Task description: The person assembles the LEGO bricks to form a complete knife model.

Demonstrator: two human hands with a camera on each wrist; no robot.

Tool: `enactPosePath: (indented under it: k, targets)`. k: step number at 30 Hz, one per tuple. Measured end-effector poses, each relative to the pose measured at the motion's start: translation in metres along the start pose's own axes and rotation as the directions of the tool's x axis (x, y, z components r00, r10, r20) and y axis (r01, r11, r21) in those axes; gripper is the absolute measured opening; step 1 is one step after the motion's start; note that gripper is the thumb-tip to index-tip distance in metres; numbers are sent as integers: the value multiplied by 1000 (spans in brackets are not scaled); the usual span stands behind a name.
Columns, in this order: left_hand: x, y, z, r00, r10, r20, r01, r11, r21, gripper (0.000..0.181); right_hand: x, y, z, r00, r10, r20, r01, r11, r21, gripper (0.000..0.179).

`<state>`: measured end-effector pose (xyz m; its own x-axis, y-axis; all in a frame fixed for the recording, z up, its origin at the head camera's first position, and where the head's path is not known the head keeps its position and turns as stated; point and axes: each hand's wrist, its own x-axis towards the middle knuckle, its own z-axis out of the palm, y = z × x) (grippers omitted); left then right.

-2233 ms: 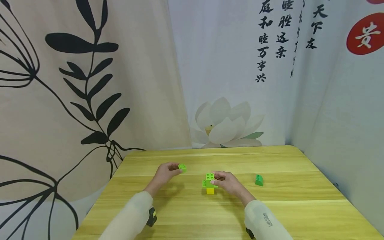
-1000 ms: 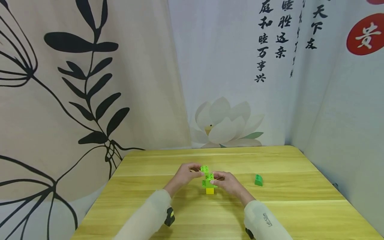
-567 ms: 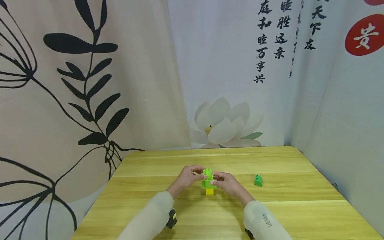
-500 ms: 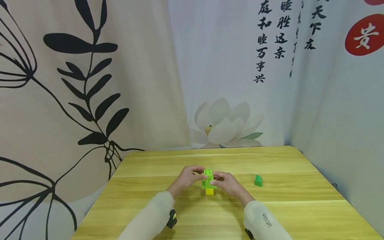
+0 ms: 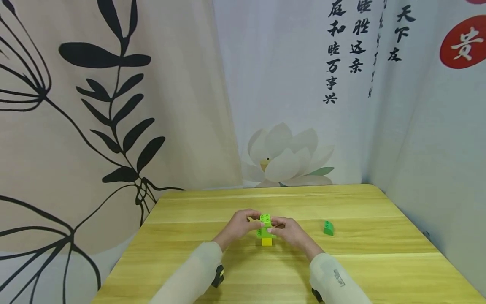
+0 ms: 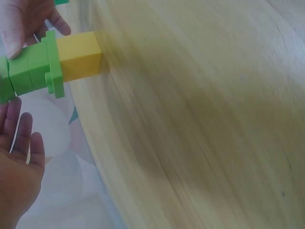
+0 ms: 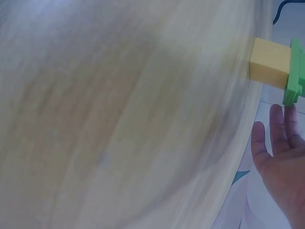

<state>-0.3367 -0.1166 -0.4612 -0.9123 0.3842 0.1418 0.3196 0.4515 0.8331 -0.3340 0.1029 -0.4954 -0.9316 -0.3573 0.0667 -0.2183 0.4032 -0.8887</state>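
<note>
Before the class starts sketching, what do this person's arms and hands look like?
The left hand and right hand are ungloved. The left sleeve and right sleeve are pale cream; the right bears small dark lettering. A black item with a yellow patch shows under the left one, another black item under the right.

Pale wood-grain table (image 5: 379,228) in front of me, hanging cloth (image 5: 429,147) behind it and along the right. Beige panel (image 5: 193,105) at left carries a black leafy plant print (image 5: 138,134); white panel (image 5: 265,71) next to it has a pale lotus (image 5: 284,164) low down, black Chinese characters (image 5: 333,66) higher up. Red disc (image 5: 449,45) with a white character (image 5: 464,44) sits far right, another red patch (image 5: 476,1) cut off above.
</note>
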Motion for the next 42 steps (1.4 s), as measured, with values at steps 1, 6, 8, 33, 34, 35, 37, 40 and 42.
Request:
enactPosePath:
  k: [1, 6, 8, 33, 34, 35, 37, 40, 42]
  targets:
    - [0, 1, 0, 1000, -4, 0, 4, 1000, 2, 30, 0, 0, 0, 1000, 2, -1, -2, 1000, -6, 48]
    - [0, -1, 4, 1000, -30, -2, 30, 999, -31, 33, -1, 1, 0, 1000, 3, 1, -3, 1000, -14, 45]
    - [0, -3, 6, 999, -32, -7, 31, 999, -43, 34, -1, 1, 0, 1000, 1, 2, 0, 1000, -9, 45]
    - [5, -7, 16, 999, 12, -52, -14, 999, -31, 25, -2, 0, 0, 1000, -28, -9, 29, 1000, 9, 40]
    - [4, -7, 17, 998, 15, -58, -17, 999, -32, 25, -2, -1, 0, 1000, -23, -12, 23, 1000, 9, 40]
    - [4, -7, 17, 998, 19, -63, -21, 999, -33, 25, -1, -1, 0, 1000, -24, -15, 24, 1000, 4, 40]
    - [4, -7, 17, 998, 26, -66, -28, 999, -38, 25, 0, -1, 0, 1000, -13, -19, 13, 1000, -2, 40]
    - [2, -7, 17, 998, 19, -67, -22, 999, -46, 27, 1, 0, 1, 1000, -1, -21, 0, 1000, -7, 40]
    - [0, -6, 16, 998, 9, -62, -13, 998, -56, 28, 1, 0, 2, 1000, 1, -22, -1, 1000, -6, 41]
